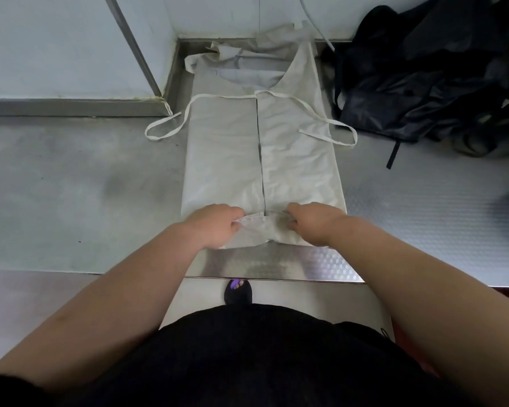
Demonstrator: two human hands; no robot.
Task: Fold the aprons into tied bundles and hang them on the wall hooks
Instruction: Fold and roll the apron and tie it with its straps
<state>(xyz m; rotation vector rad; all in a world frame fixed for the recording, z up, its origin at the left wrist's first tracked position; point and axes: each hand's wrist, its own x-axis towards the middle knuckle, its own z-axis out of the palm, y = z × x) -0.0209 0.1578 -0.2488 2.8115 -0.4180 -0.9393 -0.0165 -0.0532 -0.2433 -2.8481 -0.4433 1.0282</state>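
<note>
A pale grey apron (294,160) lies flat on the steel table (409,207), its two sides folded in so they meet along a middle seam. Its bib and neck loop point toward the far wall. The white waist ties (326,121) trail out to the left and right. My left hand (215,224) and my right hand (315,223) both grip the near hem, which is turned up into a small roll between them. The fingers of both hands are curled under the cloth and mostly hidden.
A heap of dark aprons or bags (429,77) lies at the back right of the table. A steel wall trim and a slanted rail (135,51) run at the back left. The table's front edge (276,277) is close to my body.
</note>
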